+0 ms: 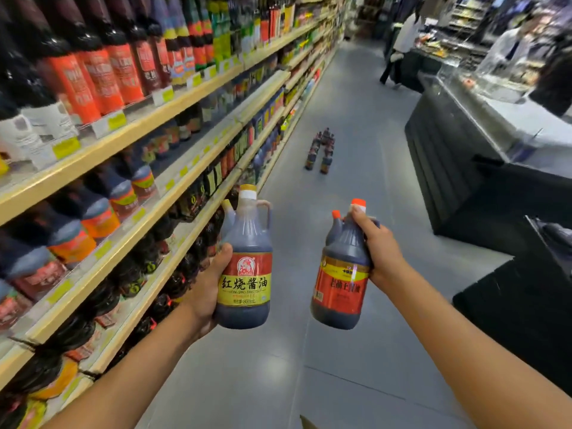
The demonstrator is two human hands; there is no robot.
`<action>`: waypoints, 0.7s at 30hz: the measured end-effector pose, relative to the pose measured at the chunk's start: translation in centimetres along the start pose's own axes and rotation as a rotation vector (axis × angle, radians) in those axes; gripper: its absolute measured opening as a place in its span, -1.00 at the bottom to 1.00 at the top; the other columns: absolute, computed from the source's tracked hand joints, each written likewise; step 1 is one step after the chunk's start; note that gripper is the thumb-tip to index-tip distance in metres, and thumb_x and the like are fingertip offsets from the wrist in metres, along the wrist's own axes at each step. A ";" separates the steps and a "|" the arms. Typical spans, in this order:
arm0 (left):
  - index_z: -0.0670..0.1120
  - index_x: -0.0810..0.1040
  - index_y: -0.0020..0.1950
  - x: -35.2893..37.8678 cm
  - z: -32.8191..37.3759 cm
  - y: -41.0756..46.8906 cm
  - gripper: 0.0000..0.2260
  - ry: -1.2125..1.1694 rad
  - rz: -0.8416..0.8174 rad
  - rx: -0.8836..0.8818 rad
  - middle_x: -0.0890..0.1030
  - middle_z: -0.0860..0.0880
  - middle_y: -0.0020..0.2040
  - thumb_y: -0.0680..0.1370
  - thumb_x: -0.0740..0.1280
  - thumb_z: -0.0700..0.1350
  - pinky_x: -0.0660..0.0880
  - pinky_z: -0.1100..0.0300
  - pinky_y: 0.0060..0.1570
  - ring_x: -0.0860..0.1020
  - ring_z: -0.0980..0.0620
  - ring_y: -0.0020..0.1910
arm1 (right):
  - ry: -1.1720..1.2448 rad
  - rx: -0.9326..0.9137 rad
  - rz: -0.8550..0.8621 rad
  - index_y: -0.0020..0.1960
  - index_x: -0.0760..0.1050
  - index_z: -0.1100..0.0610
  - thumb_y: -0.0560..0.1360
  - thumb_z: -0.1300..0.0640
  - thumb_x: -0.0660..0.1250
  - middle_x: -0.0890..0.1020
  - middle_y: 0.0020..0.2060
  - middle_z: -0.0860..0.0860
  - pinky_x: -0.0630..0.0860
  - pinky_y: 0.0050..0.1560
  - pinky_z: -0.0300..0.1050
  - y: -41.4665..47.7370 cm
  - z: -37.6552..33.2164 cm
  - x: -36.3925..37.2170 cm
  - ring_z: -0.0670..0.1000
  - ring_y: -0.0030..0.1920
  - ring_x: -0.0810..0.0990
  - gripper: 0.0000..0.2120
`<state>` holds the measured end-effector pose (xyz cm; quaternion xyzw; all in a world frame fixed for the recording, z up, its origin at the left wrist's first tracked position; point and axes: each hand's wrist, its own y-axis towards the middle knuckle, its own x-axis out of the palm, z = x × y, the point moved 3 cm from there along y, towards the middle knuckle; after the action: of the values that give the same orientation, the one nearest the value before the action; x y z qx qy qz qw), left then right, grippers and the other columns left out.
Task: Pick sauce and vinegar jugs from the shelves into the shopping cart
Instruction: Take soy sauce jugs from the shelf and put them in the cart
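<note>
A: L hand?
B: L hand (207,286) grips the L jug (244,274) low on its side, thumb curled over the front at the label's top edge. Jug's upright: dark sauce, red-yellow label, white-yellow cap. Held in the air just right of the shelves (139,125).
A: R hand?
B: R hand (382,252) has its fingers wrapped round the R jug (342,283) up by the handle, thumb reaching the orange cap. Jug hangs a bit tilted, red label w/ yellow band, farther right of the shelves than the L jug. The 2 jugs are apart, not touching.
A: Extra caps?
B: 1 smaller capped neck shows behind each jug. Can't tell if it's a separate bottle.
A: Anything else?
B: Shelves are packed w/ dark bottles & jugs, yellow price tags on the edges. A bottle cluster (322,150) stands in the aisle, right of the shelves & farther down. Dark counter (464,144) sits well right of the shelves, across the aisle; ppl near it are blurred.
</note>
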<state>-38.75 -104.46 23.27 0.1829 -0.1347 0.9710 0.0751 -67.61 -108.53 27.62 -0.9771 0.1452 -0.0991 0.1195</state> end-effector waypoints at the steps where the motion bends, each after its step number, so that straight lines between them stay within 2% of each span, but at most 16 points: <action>1: -0.04 0.59 0.23 0.1 0.2 1.5 -0.07 0.013 -0.006 -0.011 0.72 -0.19 0.03 0.03 0.55 0.49 0.66 0.01 -0.15 0.72 -0.16 -0.07 | 0.005 -0.001 0.013 0.05 0.54 0.16 0.52 -0.09 0.45 0.71 -0.08 0.17 0.65 0.04 0.13 0.9 -0.2 -0.1 0.15 -0.11 0.71 -0.67; 8: -0.18 0.47 0.42 2.5 0.3 11.6 0.07 -0.028 -0.121 -0.124 0.62 -0.35 0.19 0.11 0.55 0.47 0.66 -0.09 -0.03 0.65 -0.27 0.04 | 0.036 -0.006 0.130 0.17 0.53 0.19 0.50 -0.11 0.47 0.71 0.06 0.20 0.65 0.11 0.18 7.5 -1.9 -2.0 0.19 -0.01 0.71 -0.57; 10: -0.20 0.49 0.39 3.8 0.2 14.4 0.07 -0.023 -0.152 -0.149 0.62 -0.36 0.18 0.10 0.55 0.47 0.66 -0.07 -0.03 0.65 -0.28 0.04 | 0.051 -0.011 0.159 0.21 0.52 0.19 0.48 -0.12 0.49 0.71 0.07 0.19 0.64 0.13 0.20 9.9 -2.4 -2.9 0.20 0.02 0.71 -0.53; 14: -0.15 0.56 0.29 6.5 0.1 20.3 0.01 -0.003 -0.172 -0.165 0.69 -0.26 0.05 0.04 0.55 0.48 0.66 0.00 -0.12 0.71 -0.18 -0.06 | 0.056 -0.007 0.205 0.21 0.52 0.16 0.48 -0.14 0.47 0.72 0.06 0.17 0.66 0.09 0.18 15.5 -3.3 -4.7 0.18 -0.01 0.73 -0.53; 21: -0.14 0.58 0.26 11.0 1.4 30.6 0.00 -0.014 -0.144 -0.160 0.70 -0.26 0.05 0.01 0.56 0.48 0.67 -0.03 -0.07 0.70 -0.19 -0.05 | 0.055 -0.010 0.169 0.16 0.52 0.11 0.50 -0.13 0.46 0.73 0.05 0.15 0.64 0.12 0.19 27.3 -6.8 -6.6 0.20 0.03 0.72 -0.61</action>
<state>-54.39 -132.97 21.46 0.1922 -0.1987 0.9480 0.1579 -82.43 -133.30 25.88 -0.9588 0.2311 -0.1147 0.1186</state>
